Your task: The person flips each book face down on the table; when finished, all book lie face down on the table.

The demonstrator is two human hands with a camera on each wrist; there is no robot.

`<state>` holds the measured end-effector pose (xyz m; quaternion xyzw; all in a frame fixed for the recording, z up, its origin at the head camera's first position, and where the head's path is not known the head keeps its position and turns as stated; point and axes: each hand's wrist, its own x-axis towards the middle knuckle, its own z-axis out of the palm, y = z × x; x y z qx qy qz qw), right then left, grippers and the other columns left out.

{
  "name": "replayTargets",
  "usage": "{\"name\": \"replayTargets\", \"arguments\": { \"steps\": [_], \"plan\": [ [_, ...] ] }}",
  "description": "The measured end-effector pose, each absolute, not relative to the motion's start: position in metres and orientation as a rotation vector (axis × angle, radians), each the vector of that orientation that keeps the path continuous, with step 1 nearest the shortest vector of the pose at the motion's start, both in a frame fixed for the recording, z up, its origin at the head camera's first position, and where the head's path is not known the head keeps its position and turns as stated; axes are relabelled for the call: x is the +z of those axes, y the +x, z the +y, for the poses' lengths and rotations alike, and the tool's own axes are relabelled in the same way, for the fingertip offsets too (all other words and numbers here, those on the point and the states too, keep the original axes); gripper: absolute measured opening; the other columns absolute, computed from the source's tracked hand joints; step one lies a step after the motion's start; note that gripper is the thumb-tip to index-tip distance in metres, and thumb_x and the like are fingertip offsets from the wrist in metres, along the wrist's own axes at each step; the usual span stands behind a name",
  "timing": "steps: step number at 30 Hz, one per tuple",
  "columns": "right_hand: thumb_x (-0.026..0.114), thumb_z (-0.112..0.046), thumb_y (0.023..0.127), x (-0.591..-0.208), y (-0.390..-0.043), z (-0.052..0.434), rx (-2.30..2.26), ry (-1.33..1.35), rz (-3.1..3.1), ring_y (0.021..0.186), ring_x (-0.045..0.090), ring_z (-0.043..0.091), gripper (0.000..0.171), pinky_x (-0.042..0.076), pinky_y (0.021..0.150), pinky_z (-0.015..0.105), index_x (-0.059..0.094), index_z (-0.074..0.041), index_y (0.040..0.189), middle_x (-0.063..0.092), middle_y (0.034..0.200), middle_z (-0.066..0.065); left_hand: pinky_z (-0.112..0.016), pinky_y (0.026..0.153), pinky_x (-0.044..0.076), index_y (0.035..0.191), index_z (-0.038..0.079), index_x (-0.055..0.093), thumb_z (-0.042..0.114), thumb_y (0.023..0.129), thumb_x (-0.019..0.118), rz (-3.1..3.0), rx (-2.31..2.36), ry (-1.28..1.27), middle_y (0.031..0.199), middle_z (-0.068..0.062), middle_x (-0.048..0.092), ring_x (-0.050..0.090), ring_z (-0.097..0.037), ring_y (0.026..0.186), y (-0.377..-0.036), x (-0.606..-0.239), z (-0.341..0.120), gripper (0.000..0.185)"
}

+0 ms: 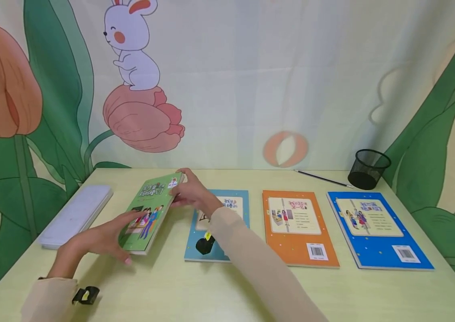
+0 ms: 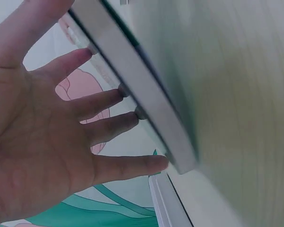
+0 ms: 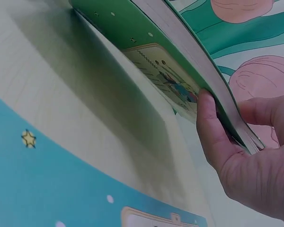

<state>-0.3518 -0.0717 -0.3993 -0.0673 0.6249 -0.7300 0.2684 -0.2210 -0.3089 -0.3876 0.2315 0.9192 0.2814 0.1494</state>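
A green paperback book (image 1: 149, 212) with cartoon figures on its cover is tilted over the left part of the table, casting a shadow below. My right hand (image 1: 191, 190) grips its far right corner, thumb on one cover and fingers on the other, as the right wrist view shows around the page edges (image 3: 199, 52). At the near left side is my left hand (image 1: 104, 237), its fingers (image 2: 109, 130) spread and straight, tips right at the book's edge. A teal book (image 1: 227, 223) lies flat beneath my right forearm, partly hidden by it.
An orange book (image 1: 300, 250) and a blue book (image 1: 376, 250) lie in a row to the right. A white flat case (image 1: 76, 214) is at the left edge. Behind the books are a pencil (image 1: 324, 178) and a black mesh cup (image 1: 368, 170), near the printed curtain (image 1: 227, 89).
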Motion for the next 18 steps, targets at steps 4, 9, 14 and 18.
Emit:
{"name": "replayTargets", "arguments": {
  "steps": [4, 9, 14, 18],
  "plan": [
    [0.059, 0.012, 0.09, -0.391, -0.354, -0.064, -1.986, -0.189, 1.682, 0.079, 0.073, 0.035, 0.07, 0.061, 0.078, 0.048, 0.034, -0.024, 0.145, 0.066, 0.099, 0.023, -0.072, 0.104, 0.032, 0.156, 0.005, 0.021, 0.026, 0.062, 0.096, 2.68, 0.831, 0.655, 0.156, -0.038, 0.014, 0.024, -0.059, 0.139, -0.223, -0.387, -0.305, 0.122],
    [0.057, 0.009, 0.093, -0.379, -0.357, -0.054, -2.008, -0.213, 1.692, 0.08, 0.073, 0.035, 0.068, 0.062, 0.066, 0.038, 0.032, -0.022, 0.147, 0.066, 0.109, 0.025, -0.074, 0.103, 0.031, 0.159, 0.017, 0.021, 0.029, 0.061, 0.097, 2.802, 0.81, 0.614, 0.16, -0.034, 0.01, 0.018, -0.058, 0.142, -0.221, -0.382, -0.292, 0.125],
    [0.056, 0.009, 0.094, -0.367, -0.358, -0.046, -2.047, -0.232, 1.672, 0.093, 0.073, 0.041, 0.063, 0.061, 0.08, 0.046, 0.033, -0.023, 0.144, 0.063, 0.119, 0.027, -0.078, 0.104, 0.021, 0.16, 0.026, 0.021, 0.031, 0.059, 0.097, 2.93, 0.76, 0.599, 0.163, -0.026, 0.014, 0.018, -0.053, 0.146, -0.22, -0.375, -0.277, 0.127],
    [0.054, 0.008, 0.095, -0.36, -0.357, -0.041, -2.062, -0.241, 1.66, 0.102, 0.07, 0.044, 0.065, 0.058, 0.087, 0.049, 0.029, -0.02, 0.148, 0.061, 0.124, 0.028, -0.077, 0.107, 0.019, 0.16, 0.026, 0.024, 0.021, 0.061, 0.097, 2.992, 0.784, 0.672, 0.164, -0.021, 0.02, 0.019, -0.053, 0.147, -0.223, -0.373, -0.268, 0.122]
  ]
}}
